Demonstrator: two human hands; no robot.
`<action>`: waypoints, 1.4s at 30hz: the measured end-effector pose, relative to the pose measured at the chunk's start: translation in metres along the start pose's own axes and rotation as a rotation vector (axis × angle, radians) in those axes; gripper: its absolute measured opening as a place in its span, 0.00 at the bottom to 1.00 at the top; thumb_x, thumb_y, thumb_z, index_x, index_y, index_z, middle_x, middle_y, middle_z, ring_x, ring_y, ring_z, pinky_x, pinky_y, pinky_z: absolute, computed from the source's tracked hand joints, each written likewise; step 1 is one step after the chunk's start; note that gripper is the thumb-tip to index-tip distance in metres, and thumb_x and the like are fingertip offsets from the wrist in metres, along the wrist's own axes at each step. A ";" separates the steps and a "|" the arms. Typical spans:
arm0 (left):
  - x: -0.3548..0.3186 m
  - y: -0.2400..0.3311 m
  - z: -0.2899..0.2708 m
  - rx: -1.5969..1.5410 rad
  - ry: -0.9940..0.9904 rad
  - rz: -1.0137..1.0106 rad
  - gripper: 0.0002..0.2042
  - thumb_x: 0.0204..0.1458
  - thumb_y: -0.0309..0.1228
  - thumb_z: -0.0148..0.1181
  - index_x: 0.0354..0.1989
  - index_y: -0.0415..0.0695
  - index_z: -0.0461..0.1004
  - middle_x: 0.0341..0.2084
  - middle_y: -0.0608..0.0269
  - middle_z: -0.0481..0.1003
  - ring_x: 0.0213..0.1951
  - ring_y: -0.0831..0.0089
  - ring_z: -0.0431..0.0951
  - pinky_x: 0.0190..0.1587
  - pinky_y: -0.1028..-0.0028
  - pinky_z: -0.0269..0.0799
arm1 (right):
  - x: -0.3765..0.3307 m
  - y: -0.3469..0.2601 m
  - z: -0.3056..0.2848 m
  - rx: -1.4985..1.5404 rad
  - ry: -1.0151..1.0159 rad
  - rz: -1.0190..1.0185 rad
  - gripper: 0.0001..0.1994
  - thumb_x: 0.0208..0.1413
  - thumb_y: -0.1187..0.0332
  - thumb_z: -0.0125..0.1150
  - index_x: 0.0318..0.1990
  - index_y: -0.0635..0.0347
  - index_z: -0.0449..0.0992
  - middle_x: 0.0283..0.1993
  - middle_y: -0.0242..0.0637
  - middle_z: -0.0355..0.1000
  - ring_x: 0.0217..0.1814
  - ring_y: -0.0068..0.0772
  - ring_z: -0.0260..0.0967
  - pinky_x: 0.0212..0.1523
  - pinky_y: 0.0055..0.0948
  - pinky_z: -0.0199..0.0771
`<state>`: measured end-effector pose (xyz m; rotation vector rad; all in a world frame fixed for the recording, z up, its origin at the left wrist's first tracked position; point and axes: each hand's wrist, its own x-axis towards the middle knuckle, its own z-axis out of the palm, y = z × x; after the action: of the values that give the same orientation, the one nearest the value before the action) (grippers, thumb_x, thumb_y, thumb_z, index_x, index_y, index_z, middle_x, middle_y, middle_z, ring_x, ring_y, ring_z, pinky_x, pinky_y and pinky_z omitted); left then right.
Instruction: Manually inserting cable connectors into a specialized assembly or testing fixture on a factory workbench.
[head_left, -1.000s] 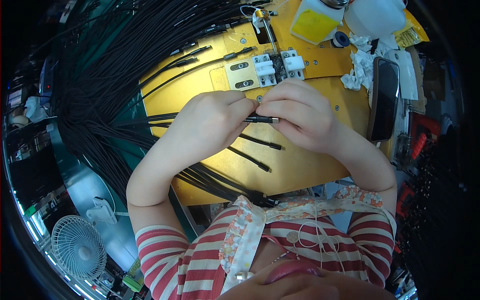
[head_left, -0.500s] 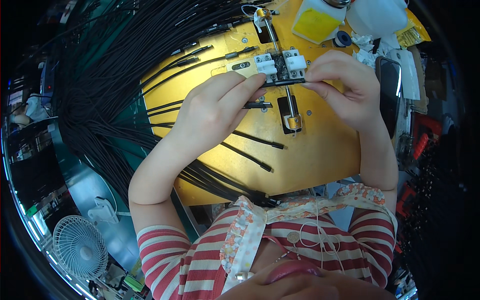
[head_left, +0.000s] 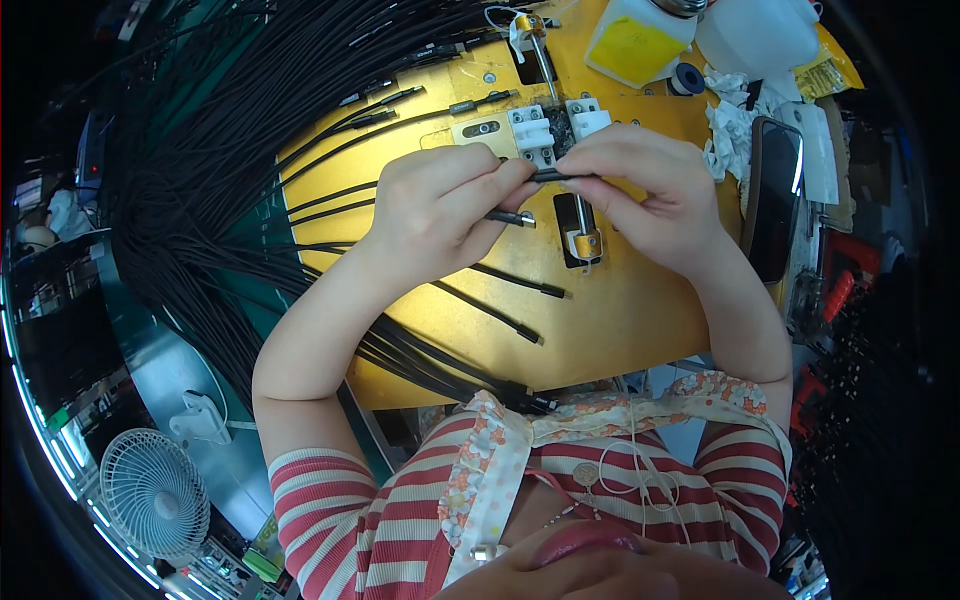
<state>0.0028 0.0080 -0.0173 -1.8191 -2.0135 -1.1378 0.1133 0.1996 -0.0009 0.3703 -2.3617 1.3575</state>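
A thin black cable (head_left: 549, 175) is stretched between my hands just in front of a small fixture with white blocks (head_left: 533, 137). My left hand (head_left: 430, 210) pinches it between thumb and fingertips. From the other end my right hand (head_left: 650, 190) grips it in the same way, and the fingers hide its tip. A second black cable end with a metal plug (head_left: 514, 217) sticks out below my left fingers; whether they hold it too cannot be made out. Behind my right fingers stands another white block (head_left: 588, 117). Metal rods (head_left: 583, 213) run in front of and behind the fixture.
The gold plate (head_left: 630, 310) carries several loose black cable ends (head_left: 515, 328). A thick bundle of black cables (head_left: 190, 190) fills the left. Bottles (head_left: 640, 45), crumpled tissue (head_left: 735, 150) and a phone (head_left: 775, 190) are at the right. A white fan (head_left: 157, 495) stands lower left.
The cable has come away from the fixture's front edge, slightly toward me. My right hand has moved left, so my hands are closer together.
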 end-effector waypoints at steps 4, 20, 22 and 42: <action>0.005 -0.004 -0.002 0.034 -0.057 -0.104 0.11 0.43 0.24 0.65 0.37 0.43 0.77 0.23 0.66 0.70 0.22 0.72 0.73 0.22 0.73 0.68 | 0.003 0.001 -0.008 -0.012 0.062 0.141 0.06 0.47 0.80 0.64 0.35 0.66 0.78 0.31 0.37 0.74 0.33 0.29 0.73 0.35 0.24 0.72; 0.000 -0.012 0.009 0.104 -0.262 -0.167 0.29 0.36 0.15 0.59 0.52 0.47 0.74 0.34 0.61 0.72 0.36 0.66 0.74 0.39 0.70 0.74 | 0.000 0.028 -0.004 -0.275 0.030 0.152 0.03 0.51 0.76 0.61 0.33 0.66 0.74 0.32 0.38 0.68 0.34 0.36 0.69 0.35 0.29 0.69; -0.001 -0.013 0.008 0.121 -0.261 -0.151 0.29 0.35 0.15 0.60 0.52 0.47 0.75 0.34 0.62 0.72 0.36 0.66 0.74 0.39 0.70 0.73 | -0.002 0.026 -0.004 -0.269 0.033 0.165 0.03 0.51 0.76 0.61 0.33 0.66 0.74 0.32 0.38 0.67 0.34 0.36 0.68 0.35 0.29 0.69; 0.005 -0.006 0.003 0.142 -0.263 -0.160 0.21 0.39 0.28 0.66 0.47 0.47 0.76 0.35 0.65 0.70 0.35 0.67 0.72 0.39 0.69 0.69 | 0.000 -0.002 -0.017 -0.400 -0.104 -0.151 0.06 0.45 0.77 0.62 0.32 0.63 0.75 0.31 0.38 0.72 0.34 0.40 0.71 0.35 0.35 0.71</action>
<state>-0.0033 0.0137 -0.0186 -1.8450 -2.3562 -0.8017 0.1172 0.2133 0.0088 0.4962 -2.5542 0.7900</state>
